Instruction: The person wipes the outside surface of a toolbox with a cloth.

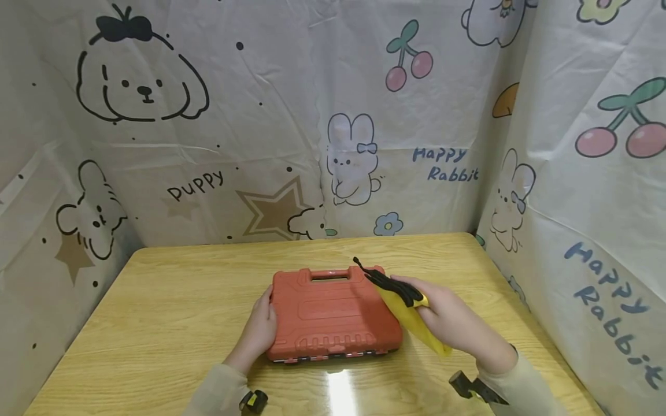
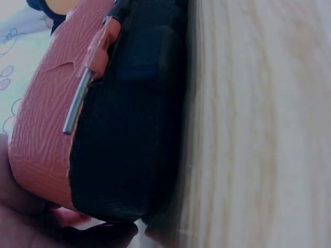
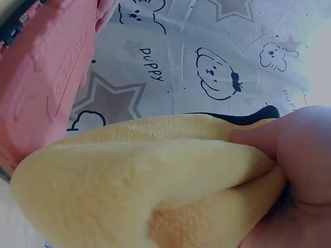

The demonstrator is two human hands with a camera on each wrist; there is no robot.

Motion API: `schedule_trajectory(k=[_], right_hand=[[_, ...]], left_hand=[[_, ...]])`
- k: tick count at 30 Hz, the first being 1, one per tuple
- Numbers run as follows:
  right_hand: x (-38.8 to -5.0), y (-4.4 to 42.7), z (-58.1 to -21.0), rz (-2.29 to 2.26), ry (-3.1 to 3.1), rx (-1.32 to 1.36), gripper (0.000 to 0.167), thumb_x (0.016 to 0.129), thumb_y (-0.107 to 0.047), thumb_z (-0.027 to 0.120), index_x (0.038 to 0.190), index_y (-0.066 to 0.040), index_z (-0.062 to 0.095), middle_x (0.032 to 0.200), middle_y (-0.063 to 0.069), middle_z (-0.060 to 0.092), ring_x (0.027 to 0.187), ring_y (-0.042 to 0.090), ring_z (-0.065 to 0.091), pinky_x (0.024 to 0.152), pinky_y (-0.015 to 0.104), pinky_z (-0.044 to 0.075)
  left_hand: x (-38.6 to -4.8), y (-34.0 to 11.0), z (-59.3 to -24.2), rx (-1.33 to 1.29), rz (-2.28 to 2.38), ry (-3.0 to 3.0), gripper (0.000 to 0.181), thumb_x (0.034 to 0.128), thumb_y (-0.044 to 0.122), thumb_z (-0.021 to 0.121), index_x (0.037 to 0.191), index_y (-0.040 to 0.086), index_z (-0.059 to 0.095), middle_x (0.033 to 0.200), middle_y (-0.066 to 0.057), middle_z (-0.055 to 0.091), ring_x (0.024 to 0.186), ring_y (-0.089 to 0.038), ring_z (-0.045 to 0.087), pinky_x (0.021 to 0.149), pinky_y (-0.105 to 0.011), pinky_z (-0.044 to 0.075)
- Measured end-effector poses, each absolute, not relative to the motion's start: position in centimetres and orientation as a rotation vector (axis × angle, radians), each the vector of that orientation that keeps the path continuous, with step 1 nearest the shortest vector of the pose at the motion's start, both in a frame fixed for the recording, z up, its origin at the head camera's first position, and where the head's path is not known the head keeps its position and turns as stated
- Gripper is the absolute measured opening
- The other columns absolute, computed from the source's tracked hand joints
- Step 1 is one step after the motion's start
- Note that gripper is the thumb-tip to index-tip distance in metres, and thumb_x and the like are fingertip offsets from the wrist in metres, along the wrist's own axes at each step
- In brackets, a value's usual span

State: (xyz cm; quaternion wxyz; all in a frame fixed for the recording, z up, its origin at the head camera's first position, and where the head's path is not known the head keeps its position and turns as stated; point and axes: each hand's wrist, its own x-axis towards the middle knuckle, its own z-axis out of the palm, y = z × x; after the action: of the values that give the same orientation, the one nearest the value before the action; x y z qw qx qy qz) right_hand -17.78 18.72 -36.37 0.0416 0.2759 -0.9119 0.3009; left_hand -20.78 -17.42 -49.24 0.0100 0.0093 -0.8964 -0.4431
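A red hard plastic tool case (image 1: 333,312) lies flat on the table with its carry handle at the far side. Its black lower half (image 2: 129,139) shows in the left wrist view, beside a metal hinge pin. My left hand (image 1: 262,323) grips the case's left side, with fingers round the corner. In my right hand (image 1: 444,315) is a folded yellow plush cloth (image 3: 114,181) with black on one side, pinched between thumb and fingers. The cloth hangs at the case's right edge; whether it touches the case I cannot tell.
The wooden table (image 1: 182,312) extends around the case on all sides. A printed cloth curtain (image 1: 260,115) stands behind the table and along both sides. Each wrist wears a small black camera (image 1: 253,401).
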Motion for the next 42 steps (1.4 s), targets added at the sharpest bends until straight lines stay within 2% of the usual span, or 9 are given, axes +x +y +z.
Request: schedule_trajectory(k=[8,15,19,25,29,32,36,42], right_hand=[[-20.4,18.0,-35.0,0.915,-2.788,0.915,0.059,0.090,0.015,0.051,0.143,-0.008,0.061,0.140,0.011,0.066,0.131,0.034,0.061,0.108,0.054,0.050],[-23.0,16.5,-33.4,0.864,-2.819,0.907,0.064,0.089,0.015,0.047,0.146,-0.011,0.059,0.143,0.013,0.064,0.132,0.035,0.060,0.108,0.056,0.050],[-24.7,15.2,-32.7,0.861,-2.827,0.891,0.061,0.093,0.013,0.048,0.147,-0.013,0.058,0.145,0.014,0.063,0.134,0.036,0.059,0.109,0.056,0.049],[-27.9,12.8,-32.2,0.792,-2.808,0.883,0.059,0.094,0.012,0.047,0.146,-0.013,0.059,0.142,0.012,0.065,0.126,0.033,0.063,0.103,0.051,0.053],[-30.0,11.1,-32.5,0.731,-2.865,0.823,0.056,0.099,0.008,0.049,0.149,-0.015,0.056,0.145,0.014,0.062,0.123,0.033,0.064,0.101,0.049,0.055],[-31.3,9.8,-33.2,0.708,-2.892,0.814,0.053,0.101,0.005,0.051,0.150,-0.014,0.054,0.149,0.013,0.059,0.129,0.033,0.061,0.106,0.048,0.053],[-32.8,7.9,-34.5,0.682,-2.884,0.852,0.053,0.100,0.007,0.052,0.150,-0.010,0.053,0.151,0.012,0.057,0.137,0.032,0.056,0.114,0.046,0.047],[-34.0,5.3,-37.0,0.625,-2.839,0.936,0.055,0.098,0.009,0.055,0.151,-0.006,0.050,0.151,0.014,0.056,0.138,0.032,0.055,0.116,0.043,0.046]], left_hand=[[-20.7,-17.5,-49.4,0.017,-1.391,-2.794,0.053,0.1094,0.005,0.026,0.159,-0.011,0.018,0.159,-0.039,0.027,0.150,-0.053,0.027,0.122,-0.064,0.026],[-20.7,-17.5,-49.4,0.011,-1.393,-2.791,0.052,0.1090,0.003,0.026,0.159,-0.012,0.018,0.159,-0.040,0.027,0.150,-0.053,0.026,0.122,-0.064,0.026],[-20.7,-17.6,-49.4,0.010,-1.394,-2.786,0.052,0.1092,0.003,0.026,0.159,-0.012,0.018,0.159,-0.040,0.027,0.150,-0.053,0.027,0.122,-0.064,0.026],[-20.6,-17.7,-49.5,0.018,-1.388,-2.791,0.053,0.1094,0.004,0.026,0.159,-0.011,0.018,0.159,-0.040,0.027,0.150,-0.053,0.027,0.122,-0.064,0.027],[-20.6,-17.6,-49.5,0.021,-1.395,-2.787,0.053,0.1094,0.005,0.026,0.159,-0.011,0.019,0.159,-0.039,0.027,0.150,-0.053,0.027,0.122,-0.064,0.027],[-20.6,-17.6,-49.4,0.011,-1.390,-2.779,0.052,0.1094,0.004,0.027,0.159,-0.012,0.019,0.158,-0.040,0.028,0.149,-0.053,0.028,0.122,-0.064,0.028],[-20.6,-17.5,-49.3,-0.008,-1.382,-2.767,0.051,0.1096,0.004,0.027,0.157,-0.013,0.021,0.156,-0.041,0.030,0.148,-0.054,0.029,0.121,-0.064,0.028],[-20.6,-17.5,-49.2,-0.005,-1.371,-2.772,0.051,0.1091,0.003,0.027,0.157,-0.014,0.022,0.154,-0.042,0.032,0.146,-0.054,0.032,0.121,-0.064,0.030]])
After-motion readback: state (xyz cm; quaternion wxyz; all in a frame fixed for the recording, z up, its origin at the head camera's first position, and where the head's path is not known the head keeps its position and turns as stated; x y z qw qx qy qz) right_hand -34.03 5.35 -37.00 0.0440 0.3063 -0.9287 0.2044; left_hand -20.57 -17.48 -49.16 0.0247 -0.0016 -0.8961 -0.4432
